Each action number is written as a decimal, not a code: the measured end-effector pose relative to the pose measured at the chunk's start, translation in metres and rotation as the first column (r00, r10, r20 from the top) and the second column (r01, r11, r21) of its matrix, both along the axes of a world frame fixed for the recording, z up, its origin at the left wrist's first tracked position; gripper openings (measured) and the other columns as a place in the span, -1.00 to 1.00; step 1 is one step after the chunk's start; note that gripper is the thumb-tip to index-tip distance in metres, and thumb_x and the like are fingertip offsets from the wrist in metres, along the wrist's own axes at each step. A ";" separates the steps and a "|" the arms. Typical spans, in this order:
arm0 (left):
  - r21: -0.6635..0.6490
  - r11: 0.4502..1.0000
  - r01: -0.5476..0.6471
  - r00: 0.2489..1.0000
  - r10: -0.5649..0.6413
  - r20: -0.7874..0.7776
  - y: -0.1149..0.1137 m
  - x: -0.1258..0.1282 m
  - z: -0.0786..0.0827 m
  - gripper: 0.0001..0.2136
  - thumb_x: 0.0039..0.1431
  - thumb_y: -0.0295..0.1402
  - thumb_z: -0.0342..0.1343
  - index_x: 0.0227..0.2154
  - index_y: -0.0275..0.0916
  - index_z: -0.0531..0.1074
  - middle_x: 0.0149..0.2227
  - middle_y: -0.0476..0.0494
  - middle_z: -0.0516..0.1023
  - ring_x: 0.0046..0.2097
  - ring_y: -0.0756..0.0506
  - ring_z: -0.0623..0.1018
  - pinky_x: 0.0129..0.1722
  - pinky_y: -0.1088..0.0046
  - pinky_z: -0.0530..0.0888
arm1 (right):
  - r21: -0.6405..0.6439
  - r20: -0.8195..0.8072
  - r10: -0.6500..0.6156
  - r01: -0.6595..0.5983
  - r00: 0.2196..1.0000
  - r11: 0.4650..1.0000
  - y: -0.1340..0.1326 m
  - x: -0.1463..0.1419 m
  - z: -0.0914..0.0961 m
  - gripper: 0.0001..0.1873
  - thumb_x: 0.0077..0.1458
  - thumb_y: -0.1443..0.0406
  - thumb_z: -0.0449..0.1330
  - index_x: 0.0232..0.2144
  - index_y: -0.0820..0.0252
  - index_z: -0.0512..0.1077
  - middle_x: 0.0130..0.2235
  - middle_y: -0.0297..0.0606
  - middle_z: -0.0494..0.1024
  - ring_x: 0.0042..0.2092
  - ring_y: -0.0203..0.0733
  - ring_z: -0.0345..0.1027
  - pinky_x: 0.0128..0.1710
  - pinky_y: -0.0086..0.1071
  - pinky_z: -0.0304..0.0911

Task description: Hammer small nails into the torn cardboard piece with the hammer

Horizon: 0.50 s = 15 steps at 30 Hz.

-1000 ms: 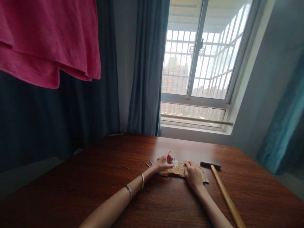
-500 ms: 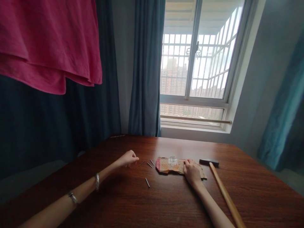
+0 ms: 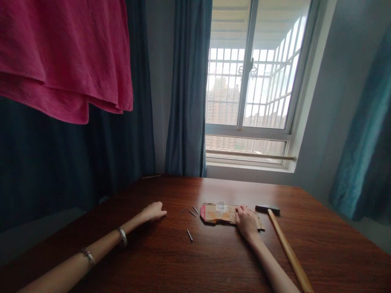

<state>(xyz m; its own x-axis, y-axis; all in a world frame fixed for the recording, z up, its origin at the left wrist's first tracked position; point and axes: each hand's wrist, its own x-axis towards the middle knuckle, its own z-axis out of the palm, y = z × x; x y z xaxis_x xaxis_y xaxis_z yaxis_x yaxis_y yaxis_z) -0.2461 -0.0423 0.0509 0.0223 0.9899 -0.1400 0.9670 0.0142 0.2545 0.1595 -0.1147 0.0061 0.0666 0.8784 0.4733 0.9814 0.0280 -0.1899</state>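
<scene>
My left hand (image 3: 153,212) rests on the brown wooden table (image 3: 214,260), fingers curled in a loose fist pointing toward several loose nails (image 3: 188,211). What, if anything, it holds is hidden. My right hand (image 3: 246,221) presses down on the right part of a small patterned board (image 3: 214,213), fingers bent over its edge. Two or three nails (image 3: 220,204) stand upright in the board. One more nail (image 3: 190,235) lies nearer to me.
A hammer (image 3: 282,241) with a dark head and long wooden handle lies right of the board. Pink cloth (image 3: 61,57) hangs at the upper left. Blue curtains (image 3: 186,89) frame a barred window (image 3: 253,85) behind the table.
My left hand left the board, moved left past the loose nails and settled low on the table. The right hand stayed on the board.
</scene>
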 end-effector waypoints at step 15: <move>-0.080 0.997 0.008 0.999 -0.004 0.043 0.004 0.000 0.012 -0.88 -0.31 -0.43 0.10 -0.65 -0.27 0.24 -0.69 -0.02 0.35 -0.66 -0.04 0.37 -0.68 0.47 0.32 | -0.007 -0.014 0.001 -0.002 1.000 1.000 0.000 0.000 0.001 -0.72 0.12 0.37 -0.04 -0.19 0.19 0.43 -0.20 -0.15 0.46 -0.11 -0.16 0.29 -0.08 -0.39 0.07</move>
<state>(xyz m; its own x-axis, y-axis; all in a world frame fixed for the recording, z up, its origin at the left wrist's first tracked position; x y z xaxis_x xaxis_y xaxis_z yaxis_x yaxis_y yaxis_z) -0.2460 -0.0379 0.0626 0.0359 0.9753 -0.2181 0.9552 0.0307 0.2943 0.1594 -0.1143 0.0073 0.0719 0.8817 0.4663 0.9786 0.0280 -0.2038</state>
